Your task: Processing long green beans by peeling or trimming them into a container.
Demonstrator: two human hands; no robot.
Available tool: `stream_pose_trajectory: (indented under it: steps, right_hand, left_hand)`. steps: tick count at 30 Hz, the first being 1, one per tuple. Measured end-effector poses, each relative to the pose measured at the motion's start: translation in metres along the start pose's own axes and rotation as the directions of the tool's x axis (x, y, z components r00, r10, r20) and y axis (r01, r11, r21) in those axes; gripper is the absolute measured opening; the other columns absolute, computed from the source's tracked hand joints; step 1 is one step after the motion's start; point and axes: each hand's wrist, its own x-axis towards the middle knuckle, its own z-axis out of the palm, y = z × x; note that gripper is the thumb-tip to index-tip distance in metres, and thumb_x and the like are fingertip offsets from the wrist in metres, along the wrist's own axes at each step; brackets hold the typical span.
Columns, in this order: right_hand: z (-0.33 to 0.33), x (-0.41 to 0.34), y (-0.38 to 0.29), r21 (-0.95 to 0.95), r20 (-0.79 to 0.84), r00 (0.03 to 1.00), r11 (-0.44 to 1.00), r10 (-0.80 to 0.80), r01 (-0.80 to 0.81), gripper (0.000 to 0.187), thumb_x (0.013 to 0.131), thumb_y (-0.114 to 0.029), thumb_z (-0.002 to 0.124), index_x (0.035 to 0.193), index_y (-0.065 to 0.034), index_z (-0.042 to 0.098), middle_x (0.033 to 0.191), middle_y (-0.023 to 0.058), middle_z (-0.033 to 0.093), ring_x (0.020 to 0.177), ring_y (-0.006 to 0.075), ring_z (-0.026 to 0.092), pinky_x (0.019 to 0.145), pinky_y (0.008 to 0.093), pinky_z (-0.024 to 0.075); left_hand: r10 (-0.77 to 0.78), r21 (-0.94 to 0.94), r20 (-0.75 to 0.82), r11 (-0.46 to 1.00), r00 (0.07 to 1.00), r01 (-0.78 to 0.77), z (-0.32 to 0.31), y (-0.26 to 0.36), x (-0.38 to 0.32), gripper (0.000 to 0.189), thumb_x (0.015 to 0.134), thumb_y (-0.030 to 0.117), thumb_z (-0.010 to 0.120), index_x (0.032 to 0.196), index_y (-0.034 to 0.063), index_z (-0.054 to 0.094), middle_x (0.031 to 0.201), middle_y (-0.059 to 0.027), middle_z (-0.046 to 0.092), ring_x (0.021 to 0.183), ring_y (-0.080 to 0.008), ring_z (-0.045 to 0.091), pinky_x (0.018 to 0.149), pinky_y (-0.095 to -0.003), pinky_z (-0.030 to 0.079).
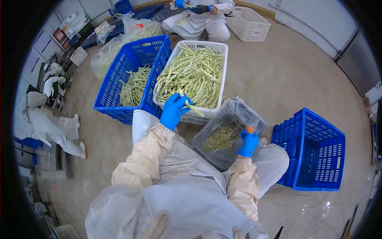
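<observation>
My left hand (174, 112), in a blue glove, grips a pale green bean pod (193, 108) near the front edge of a white crate (223, 74). That crate is heaped with long green beans (194, 71). My right hand (248, 144), also gloved in blue, is closed around a small orange object (250, 129), mostly hidden by the fingers. It is above the right side of a bin lined with clear plastic (206, 152). Small green trimmings (222, 137) lie in the bin's bottom.
A blue crate (119, 62) with fewer beans stands against the white crate's left side. Blue crates (304, 149) sit by my right knee. Opposite me sits a person (203, 22) beside a white crate (250, 25). Plastic bags of beans (143, 28) lie behind. More people (53, 119) are at far left.
</observation>
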Motion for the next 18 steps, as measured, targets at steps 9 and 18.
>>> stream_pose_trajectory:
  steps: [9, 18]
  right_hand:
    - [0.063, -0.071, -0.023, -0.064, 0.712, 0.614, 0.840, -0.340, 0.538, 0.023, 0.083, -0.004, 0.052, 0.106, -0.0023, 0.055, 0.086, 0.0105, 0.058, 0.077, 0.0216, 0.056, 0.070, 0.0306, 0.0444]
    - [0.067, -0.083, -0.031, -0.244, 0.498, 0.772, 0.791, -0.395, 0.561, 0.010, 0.083, -0.005, 0.054, 0.091, -0.0017, 0.057, 0.074, 0.0084, 0.057, 0.068, 0.0161, 0.054, 0.060, 0.0292, 0.0426]
  left_hand:
    - [-0.085, 0.097, 0.104, 0.992, 0.991, 0.075, 0.025, -0.036, -0.014, 0.020, 0.084, 0.011, 0.056, 0.102, 0.0013, 0.052, 0.091, -0.0092, 0.060, 0.081, -0.0212, 0.062, 0.071, -0.0346, 0.053]
    - [-0.134, -0.207, 0.018, 0.969, 0.991, 0.135, 0.012, -0.075, -0.023, 0.024, 0.084, 0.013, 0.059, 0.104, 0.0024, 0.054, 0.093, -0.0081, 0.060, 0.089, -0.0207, 0.059, 0.080, -0.0363, 0.050]
